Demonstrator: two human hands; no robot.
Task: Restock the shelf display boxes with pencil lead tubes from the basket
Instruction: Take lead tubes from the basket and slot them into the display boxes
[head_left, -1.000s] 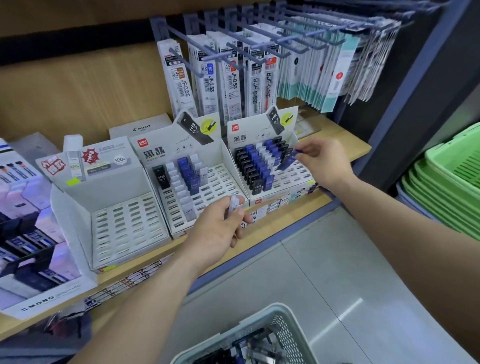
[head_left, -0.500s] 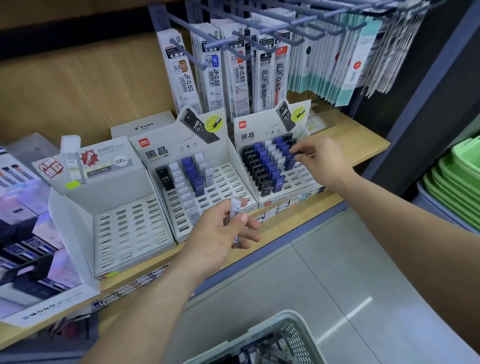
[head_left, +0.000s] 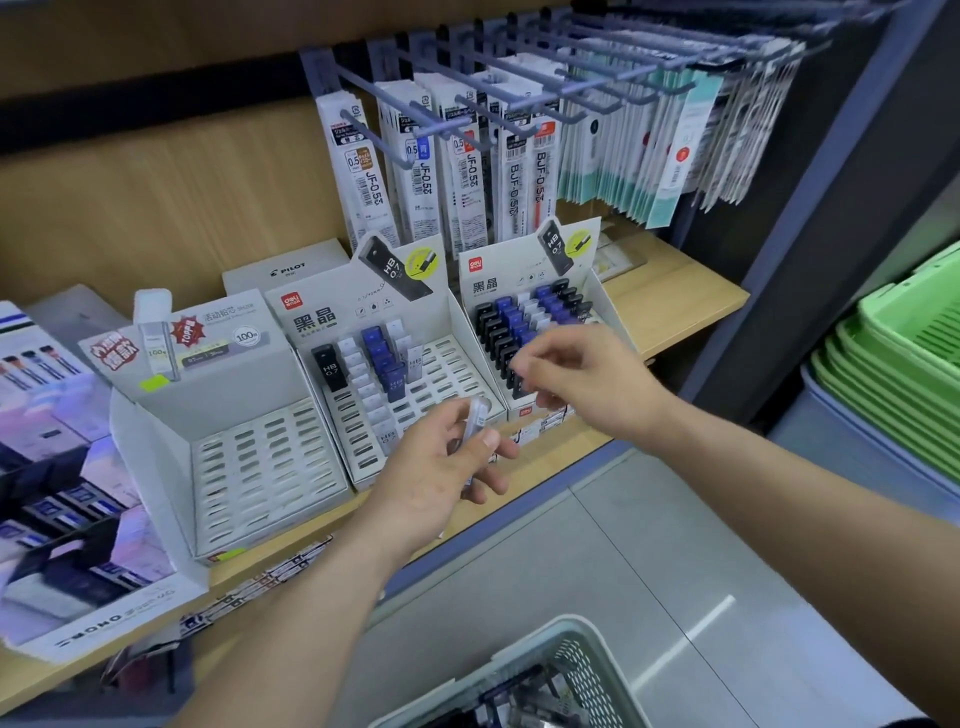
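1. The right hand (head_left: 592, 379) has drawn back from the right display box (head_left: 519, 270), where half a second ago it was reaching in among the blue tubes (head_left: 553, 304). That placement looks done.
2. Its grip is blurred, with thumb and forefinger close together. I cannot tell if anything is in it.
3. The left hand (head_left: 441, 473) sits much as before. Its grip still pinches a clear lead tube (head_left: 478, 415) upright, just in front of the middle display box (head_left: 332, 317), and that tube probably goes in next.
4. The basket (head_left: 571, 631) waits below with more stock inside.

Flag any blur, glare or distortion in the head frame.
Head view: right hand motion-blurred; left hand and its clear tube sharper; glare streak on the floor; left-edge boxes smeared; wide-angle skew tilts the right upright.
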